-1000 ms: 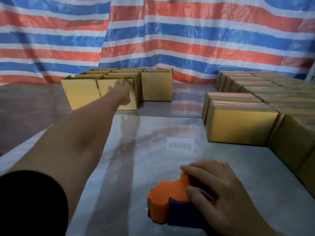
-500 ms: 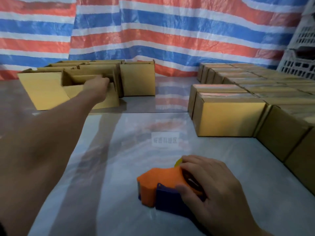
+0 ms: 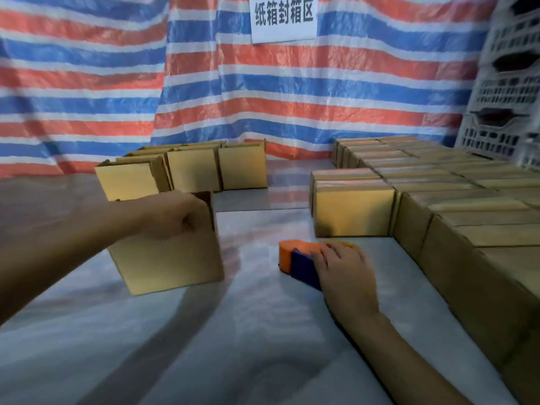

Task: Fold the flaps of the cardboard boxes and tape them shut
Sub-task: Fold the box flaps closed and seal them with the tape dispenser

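My left hand (image 3: 172, 219) grips the top edge of an open cardboard box (image 3: 169, 260), which is tilted and sits left of centre on the grey table (image 3: 233, 346). Its flaps stand up. My right hand (image 3: 344, 271) rests closed over an orange and blue tape dispenser (image 3: 295, 260) lying on the table at centre right. Behind the held box, several more open boxes (image 3: 193, 171) stand in a group at the back left. A block of closed boxes (image 3: 438, 200) fills the right side.
A red, white and blue striped tarp (image 3: 263, 97) hangs behind the table, with a white paper sign (image 3: 283, 17) on it. White plastic crates (image 3: 508, 92) are stacked at the far right. The closed boxes reach along the right edge towards me.
My left hand has pulled one open box out of the back-left group towards me, and it now sits near the table's middle. The right hand stays on the tape dispenser. The view has tilted upward.
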